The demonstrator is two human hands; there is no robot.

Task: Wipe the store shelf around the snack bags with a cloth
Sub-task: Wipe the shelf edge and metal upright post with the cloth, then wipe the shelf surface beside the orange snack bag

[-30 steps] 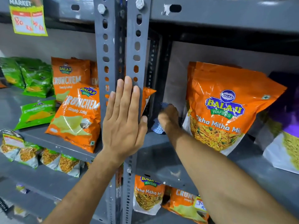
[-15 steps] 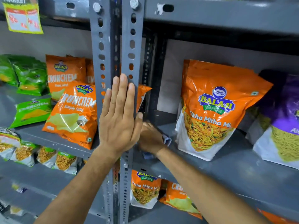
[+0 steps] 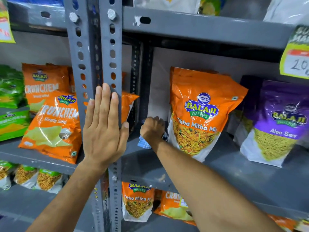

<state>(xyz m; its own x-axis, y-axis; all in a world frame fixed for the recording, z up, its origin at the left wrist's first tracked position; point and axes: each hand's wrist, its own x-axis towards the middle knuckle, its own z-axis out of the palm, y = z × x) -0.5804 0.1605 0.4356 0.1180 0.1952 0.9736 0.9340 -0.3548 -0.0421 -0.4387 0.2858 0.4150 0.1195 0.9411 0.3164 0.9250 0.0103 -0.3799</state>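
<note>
The left hand (image 3: 104, 129) lies flat against the grey slotted upright post (image 3: 111, 67) of the rack, fingers straight and pressed together, thumb out to the side against the post's edge. It holds nothing.

Just to the right of it, deeper in, the right hand (image 3: 153, 128) is closed into a fist over a blue-and-white checked cloth (image 3: 143, 142). The cloth is bunched under the palm and peeks out below the wrist side and at the knuckle side, resting on the grey shelf (image 3: 234, 166) near its back left corner.

Touching or almost touching the right side of that fist stands an orange snack bag (image 3: 200, 113) marked Tikha Mitha Mix, upright and leaning back slightly. Further right of it stands a purple bag (image 3: 277, 124) marked Aloo Sev, also upright.

To the left of the flat hand, on the neighbouring shelf, an orange chips bag (image 3: 53, 124) leans forward, with another orange one behind it and green bags (image 3: 11, 101) beyond.

Below the right forearm, on the lower shelf, a smaller orange bag (image 3: 138, 200) stands upright.
</note>
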